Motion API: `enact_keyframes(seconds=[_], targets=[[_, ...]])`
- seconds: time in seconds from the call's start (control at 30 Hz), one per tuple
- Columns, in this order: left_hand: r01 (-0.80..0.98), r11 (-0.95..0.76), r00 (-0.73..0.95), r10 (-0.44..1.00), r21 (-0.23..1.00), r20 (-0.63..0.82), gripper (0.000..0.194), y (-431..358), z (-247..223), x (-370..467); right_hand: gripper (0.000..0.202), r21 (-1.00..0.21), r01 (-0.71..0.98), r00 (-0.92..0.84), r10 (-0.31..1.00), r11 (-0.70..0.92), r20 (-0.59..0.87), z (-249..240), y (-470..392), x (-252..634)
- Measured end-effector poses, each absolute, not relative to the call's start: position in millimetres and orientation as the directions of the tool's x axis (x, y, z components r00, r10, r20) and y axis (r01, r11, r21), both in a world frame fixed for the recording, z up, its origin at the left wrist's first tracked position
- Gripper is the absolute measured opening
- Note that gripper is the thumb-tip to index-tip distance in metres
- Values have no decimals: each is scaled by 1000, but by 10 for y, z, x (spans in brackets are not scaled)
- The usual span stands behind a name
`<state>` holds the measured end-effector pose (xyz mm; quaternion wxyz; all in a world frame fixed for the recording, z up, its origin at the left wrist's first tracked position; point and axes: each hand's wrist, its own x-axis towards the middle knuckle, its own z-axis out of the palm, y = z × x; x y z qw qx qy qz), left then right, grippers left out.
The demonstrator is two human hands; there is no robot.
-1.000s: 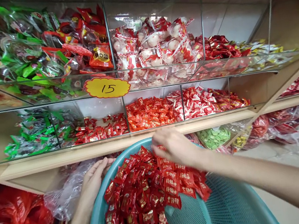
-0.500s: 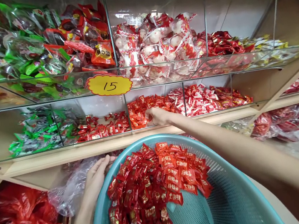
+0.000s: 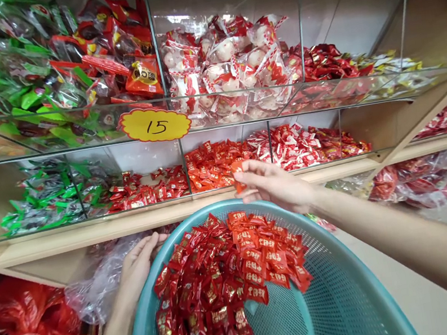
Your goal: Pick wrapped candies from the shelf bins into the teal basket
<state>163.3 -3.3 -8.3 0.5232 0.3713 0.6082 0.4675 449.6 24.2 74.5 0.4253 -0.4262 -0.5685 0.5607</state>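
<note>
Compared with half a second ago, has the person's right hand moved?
Yes: against the yellow price tag, the right hand has moved rightward and slightly down in the picture, near the far rim of the teal basket.

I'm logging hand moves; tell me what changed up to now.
The right hand went from over the teal mesh basket to the orange-red candies on the lower shelf, then drew back, now pinching wrapped candy. The left hand stayed at the basket's edge.
</note>
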Motion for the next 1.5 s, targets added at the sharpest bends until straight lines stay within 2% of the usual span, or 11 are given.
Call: enact_keyframes(seconds=[0.1,0.23,0.37,0.5,0.57,0.67,0.77,0.87,1.07,1.23,1.5], targets=[[-40,286,-178,941,957,-289,29,-37,-70,1645,22,-969,-91,-269,942,-229,-198,562,-104,4614],[-51,298,-186,935,953,-302,30,-33,-87,1646,23,-949,41,-211,926,-311,-313,262,-423,4748],[-33,308,-185,933,951,-309,35,-22,-120,1631,33,-945,236,-311,904,-225,-293,98,-609,4788],[11,289,-193,940,957,-281,36,-21,-126,1623,20,-915,404,-313,938,-12,-151,-4,-704,4801],[26,289,-201,939,957,-279,37,-24,-122,1621,12,-819,568,-331,934,82,-136,-54,-767,4820],[43,290,-202,940,956,-275,38,-26,-119,1617,11,-562,768,-396,917,306,-43,-138,-892,4844],[54,290,-198,941,956,-274,36,-22,-118,1617,9,-253,848,-469,882,465,49,-253,-1006,4838],[61,286,-204,941,956,-269,33,-19,-108,1629,13,-71,854,-509,856,515,85,-393,-1073,4811],[89,288,-203,942,954,-266,37,-31,-98,1634,22,72,841,-541,834,536,112,-588,-1087,4746],[129,270,-213,947,954,-240,41,-29,-120,1620,7,180,796,-594,803,578,49,-660,-1073,4635],[124,271,-205,948,955,-242,45,-1,-163,1588,10,246,782,-591,807,573,-1,-706,-1069,4540]])
